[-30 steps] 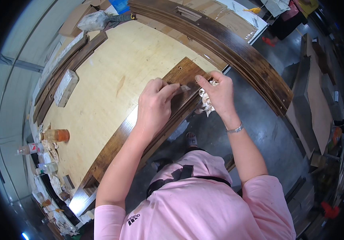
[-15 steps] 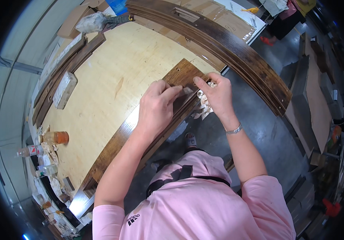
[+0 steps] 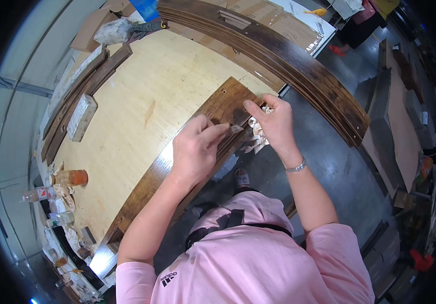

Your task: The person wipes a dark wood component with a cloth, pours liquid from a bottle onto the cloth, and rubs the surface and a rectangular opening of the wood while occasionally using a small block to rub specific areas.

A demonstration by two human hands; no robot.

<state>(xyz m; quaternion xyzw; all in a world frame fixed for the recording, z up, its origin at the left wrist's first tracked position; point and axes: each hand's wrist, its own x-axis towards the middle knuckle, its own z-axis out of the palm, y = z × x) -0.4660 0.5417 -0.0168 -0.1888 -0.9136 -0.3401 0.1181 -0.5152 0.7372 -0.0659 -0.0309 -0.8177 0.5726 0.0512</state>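
Plywood spreads before us as a pale tabletop (image 3: 147, 91), the broadest thing in our view. Past its far right edge we see a stack of long dark boards (image 3: 299, 61), curving in the wide lens. Next in size comes the brown board (image 3: 161, 169), which lies along the tabletop's near edge, running from the lower left up to a corner between and just beyond our hands.

Our left hand (image 3: 196, 147) is above this board, its thumb and forefinger pinched on a small scrap at the near edge. Our right hand (image 3: 274, 121) is partly curled beside the far end, thumb at the edge; we cannot tell whether it grips the wood.

To the left we find a whitish block (image 3: 83, 117), and nearer us a jar (image 3: 71, 177) with orange contents. Crumpled paper (image 3: 258, 134) shows under our right hand, and a metal band (image 3: 296, 166) circles that wrist. Smallest is the pale scrap (image 3: 236, 129) at our left fingertips.
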